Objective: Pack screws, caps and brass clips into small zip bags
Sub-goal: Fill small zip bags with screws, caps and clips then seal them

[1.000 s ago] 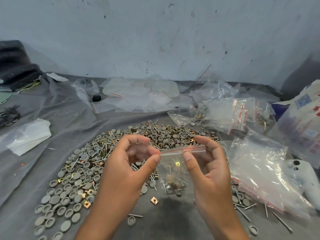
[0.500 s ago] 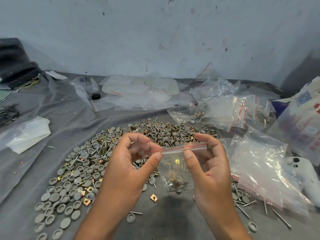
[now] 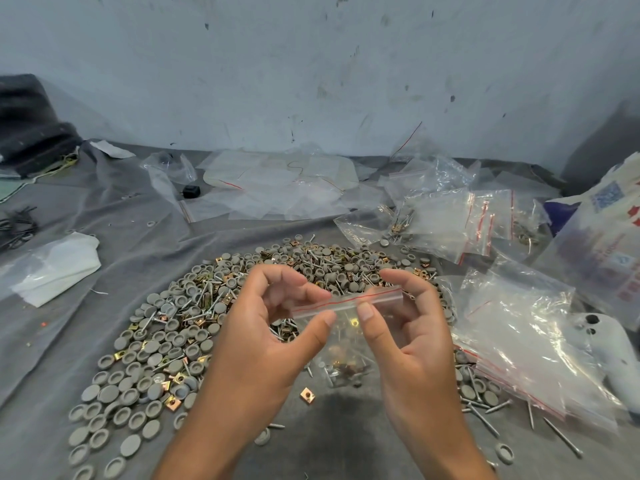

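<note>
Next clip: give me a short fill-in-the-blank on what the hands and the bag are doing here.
1. Both hands pinch the top strip of a small ____ bag.
2. The line along that strip is ____.
3. The left hand and right hand hold the bag above a pile of grey ____.

Missing words: zip; red; caps

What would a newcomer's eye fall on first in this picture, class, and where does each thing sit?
First, the two hands at the centre: the left hand and right hand pinch the red-lined top of a small zip bag holding a few parts. Behind and to the left spreads a big heap of grey caps, screws and brass clips on the grey cloth. To the right lie clear bags.
</note>
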`<state>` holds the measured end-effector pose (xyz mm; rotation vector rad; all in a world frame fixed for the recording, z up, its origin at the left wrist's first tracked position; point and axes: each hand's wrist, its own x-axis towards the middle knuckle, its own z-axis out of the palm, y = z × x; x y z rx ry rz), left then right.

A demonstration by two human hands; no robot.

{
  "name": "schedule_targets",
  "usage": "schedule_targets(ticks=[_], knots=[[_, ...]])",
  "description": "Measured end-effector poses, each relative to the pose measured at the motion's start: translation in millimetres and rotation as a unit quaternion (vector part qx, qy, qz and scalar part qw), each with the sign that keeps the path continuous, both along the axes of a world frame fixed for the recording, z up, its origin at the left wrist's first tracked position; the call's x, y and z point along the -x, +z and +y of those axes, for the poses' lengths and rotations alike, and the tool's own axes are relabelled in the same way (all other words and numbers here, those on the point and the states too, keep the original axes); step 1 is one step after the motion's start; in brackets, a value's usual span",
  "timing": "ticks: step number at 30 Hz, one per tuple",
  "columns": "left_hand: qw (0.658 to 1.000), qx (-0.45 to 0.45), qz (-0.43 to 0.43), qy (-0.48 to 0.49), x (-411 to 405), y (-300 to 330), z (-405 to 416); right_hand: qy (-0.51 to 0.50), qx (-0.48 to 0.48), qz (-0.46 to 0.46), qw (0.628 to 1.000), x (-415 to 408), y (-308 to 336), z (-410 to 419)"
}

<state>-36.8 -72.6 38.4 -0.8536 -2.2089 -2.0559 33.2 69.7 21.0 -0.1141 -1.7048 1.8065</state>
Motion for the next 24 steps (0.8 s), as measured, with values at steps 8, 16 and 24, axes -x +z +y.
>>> schedule_targets(ticks=[8,16,24], knots=[[1.0,0.0,0.0,0.005,-2.2,2.4,1.0,0.02,-0.016,-0.013,1.0,-0.7,-0.6,-3.9],[1.0,-0.006,-0.013,-0.006,-3.3,2.7,2.7,0.03,-0.006,-0.007,0.999,0.9,-0.8,-6.3],[1.0,-0.001,-0.02,0.001,-4.1,4.8,2.8,0.032,-0.01,-0.018,0.999,0.1,1.2,-8.4]])
